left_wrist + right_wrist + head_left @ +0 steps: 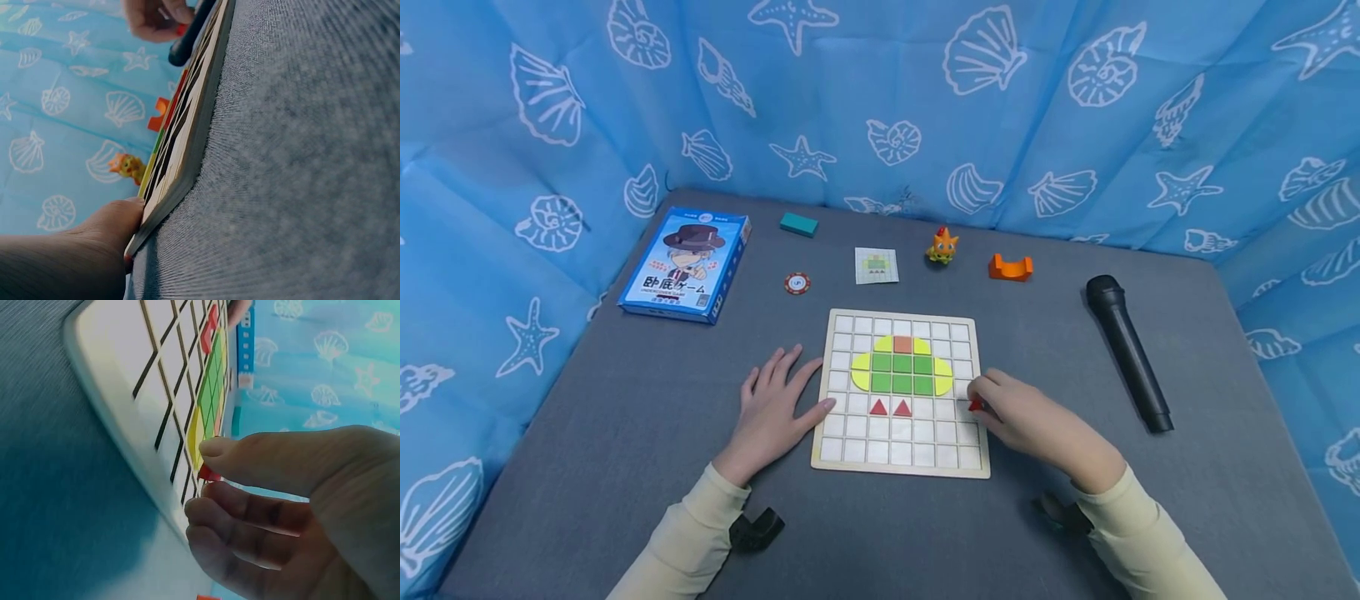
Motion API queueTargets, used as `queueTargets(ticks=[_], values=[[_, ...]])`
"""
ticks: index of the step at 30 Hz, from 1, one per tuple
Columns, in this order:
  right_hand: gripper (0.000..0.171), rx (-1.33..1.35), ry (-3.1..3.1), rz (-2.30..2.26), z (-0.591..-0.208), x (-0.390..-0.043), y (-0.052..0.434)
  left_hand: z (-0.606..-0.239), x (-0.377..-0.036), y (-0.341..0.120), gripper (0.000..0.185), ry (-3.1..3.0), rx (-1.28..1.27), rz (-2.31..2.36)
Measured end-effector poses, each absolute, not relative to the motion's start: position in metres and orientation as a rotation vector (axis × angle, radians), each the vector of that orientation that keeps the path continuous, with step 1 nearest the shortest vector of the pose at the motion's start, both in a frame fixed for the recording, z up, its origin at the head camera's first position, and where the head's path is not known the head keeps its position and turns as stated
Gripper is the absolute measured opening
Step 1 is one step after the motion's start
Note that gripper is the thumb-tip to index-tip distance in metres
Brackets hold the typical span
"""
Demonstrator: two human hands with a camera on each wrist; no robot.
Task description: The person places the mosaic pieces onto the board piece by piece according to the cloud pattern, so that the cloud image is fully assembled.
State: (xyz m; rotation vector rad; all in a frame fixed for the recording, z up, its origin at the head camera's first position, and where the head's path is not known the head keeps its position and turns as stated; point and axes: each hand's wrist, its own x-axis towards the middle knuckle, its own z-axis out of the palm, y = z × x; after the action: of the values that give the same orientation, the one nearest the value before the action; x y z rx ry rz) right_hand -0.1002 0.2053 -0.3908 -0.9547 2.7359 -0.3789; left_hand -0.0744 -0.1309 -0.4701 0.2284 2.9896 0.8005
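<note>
A square wooden grid board [850,452] lies flat on the grey table. On it sit green squares [902,373], one orange square [902,344], yellow curved pieces [861,372] around them and two red triangles [878,407] below. My right hand [1026,417] is at the board's right edge and pinches a red triangle piece [209,474] between thumb and finger, partly hidden by them. With its fingers spread, my left hand [772,417] rests beside the board's left edge, the thumb touching the rim.
Behind the board lie a pattern card [876,267], a poker chip [797,283], a teal block [799,224], a small orange toy figure [942,247] and an orange arch block [1011,267]. A blue game box [685,265] is back left, a black microphone [1127,352] on the right.
</note>
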Motion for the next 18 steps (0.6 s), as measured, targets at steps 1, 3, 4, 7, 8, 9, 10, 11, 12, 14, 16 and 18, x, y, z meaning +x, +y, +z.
queueTargets(ticks=[1, 3, 4, 7, 8, 9, 10, 11, 12, 14, 16, 18], values=[[0.021, -0.963, 2.726, -0.386, -0.391, -0.101, 0.202, -0.47, -0.074, -0.131, 0.065, 2.988, 0.227, 0.803], [0.021, -0.984, 2.705, -0.396, -0.393, -0.104, 0.195, -0.47, -0.074, -0.131, 0.065, 2.985, 0.225, 0.803], [0.021, -0.991, 2.694, -0.398, -0.394, -0.105, 0.192, -0.469, -0.074, -0.131, 0.066, 2.981, 0.222, 0.802], [0.022, -1.026, 2.67, -0.396, -0.398, -0.107, 0.184, -0.468, -0.075, -0.131, 0.066, 2.972, 0.215, 0.794], [0.022, -1.039, 2.665, -0.399, -0.399, -0.108, 0.181, -0.468, -0.075, -0.131, 0.066, 2.971, 0.216, 0.793], [0.022, -1.055, 2.661, -0.397, -0.401, -0.109, 0.179, -0.468, -0.075, -0.131, 0.066, 2.969, 0.217, 0.793], [0.022, -1.073, 2.661, -0.393, -0.402, -0.109, 0.177, -0.468, -0.075, -0.131, 0.066, 2.967, 0.216, 0.792], [0.022, -1.09, 2.66, -0.397, -0.404, -0.109, 0.175, -0.468, -0.075, -0.131, 0.066, 2.968, 0.219, 0.792], [0.021, -1.107, 2.659, -0.401, -0.405, -0.109, 0.173, -0.468, -0.075, -0.131, 0.066, 2.966, 0.217, 0.791], [0.02, -1.142, 2.649, -0.407, -0.408, -0.109, 0.169, -0.468, -0.075, -0.131, 0.066, 2.96, 0.213, 0.786], [0.019, -1.183, 2.64, -0.402, -0.412, -0.11, 0.166, -0.469, -0.075, -0.131, 0.067, 2.956, 0.209, 0.778], [0.018, -1.206, 2.626, -0.4, -0.414, -0.11, 0.162, -0.469, -0.075, -0.131, 0.067, 2.95, 0.203, 0.771]])
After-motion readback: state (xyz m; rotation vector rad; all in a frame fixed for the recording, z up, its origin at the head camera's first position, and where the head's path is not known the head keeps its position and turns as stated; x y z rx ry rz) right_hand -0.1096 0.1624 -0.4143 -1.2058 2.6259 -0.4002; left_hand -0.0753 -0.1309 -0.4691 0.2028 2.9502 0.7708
